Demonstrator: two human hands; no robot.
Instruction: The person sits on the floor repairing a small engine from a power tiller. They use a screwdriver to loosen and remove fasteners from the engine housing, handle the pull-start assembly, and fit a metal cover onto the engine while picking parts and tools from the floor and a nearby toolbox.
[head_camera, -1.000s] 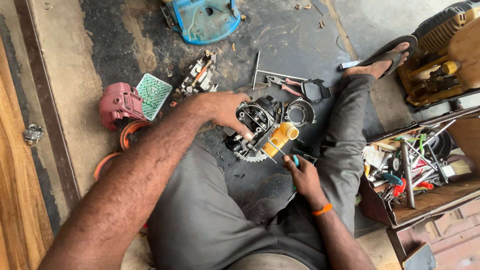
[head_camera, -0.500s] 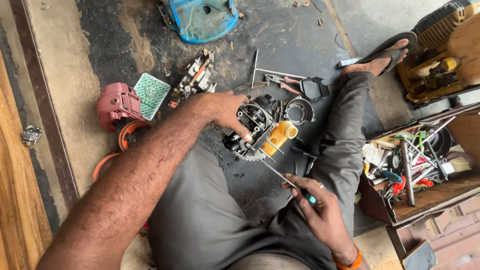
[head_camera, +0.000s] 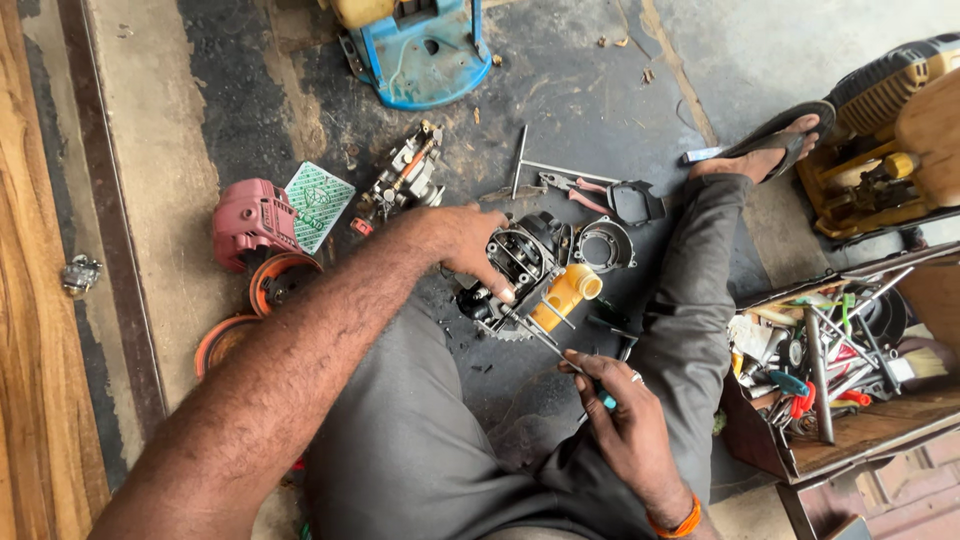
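Note:
A small black engine block (head_camera: 528, 262) with a toothed wheel and a yellow-orange part (head_camera: 563, 292) lies on the oily floor between my legs. My left hand (head_camera: 466, 243) rests on its left side and grips it. My right hand (head_camera: 620, 420) holds a thin screwdriver (head_camera: 545, 343) with a teal handle, its tip touching the block beside my left fingers.
Pliers (head_camera: 577, 187), a T-shaped wrench (head_camera: 522, 163) and a black cover (head_camera: 637, 203) lie beyond the block. A red housing (head_camera: 249, 218), orange rings (head_camera: 283, 280), a green card (head_camera: 319, 202) and a carburettor-like part (head_camera: 406, 175) sit left. A wooden tool tray (head_camera: 830, 350) stands right, a blue casing (head_camera: 425, 50) far ahead.
My right hand drew back from the yellow part toward my lap and now points a screwdriver at the block. My left hand stays on the block.

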